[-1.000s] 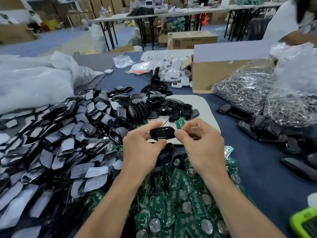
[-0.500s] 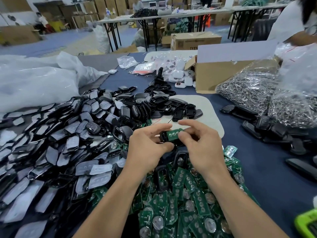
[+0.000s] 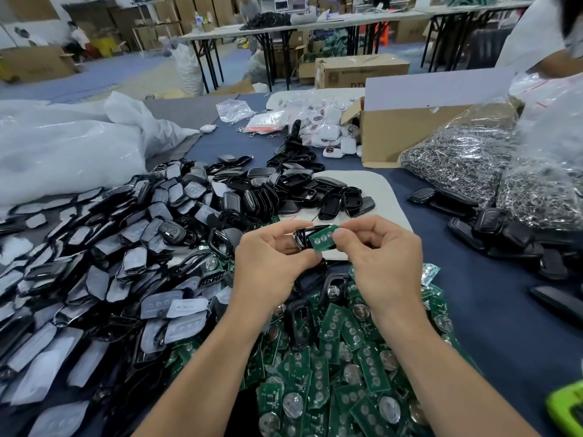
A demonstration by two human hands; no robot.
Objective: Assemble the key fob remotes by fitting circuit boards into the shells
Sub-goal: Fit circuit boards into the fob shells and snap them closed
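Far left: a white plastic bag (image 3: 63,146) lies slumped on the table (image 3: 489,310), which has a dark blue cover.
Left to centre: the shell pile (image 3: 94,263), black halves, many with a pale grey button pad; it spreads from the near left edge toward the middle of the table.
Left hand (image 3: 268,266): raised above the piles, thumb and fingers curled round one black shell (image 3: 301,238), narrow grip on the shell's left part.
Circuit board (image 3: 321,236): green, round contacts facing up, tilted, its left part lying against the shell's face. Cannot tell whether it is seated in the shell.
Right hand (image 3: 385,263): thumb and forefinger pinch the board's right end; other fingers curled in loosely.
Below the hands: board heap (image 3: 331,373), green boards, many with a coin cell, and a few black frames lying among them.
Behind the hands: white mat (image 3: 385,197), partly covered by more black shells (image 3: 284,190).
Centre rear: small white fobs (image 3: 328,134) just beside an open cardboard box (image 3: 394,134).
Right: clear bags of metal rings (image 3: 467,156), touching the box.
Right, nearer: black fobs (image 3: 492,222) lying in front of the bags.
Lower right corner: a lime-green object (image 3: 568,405), cut by the frame edge; cannot tell what it is.
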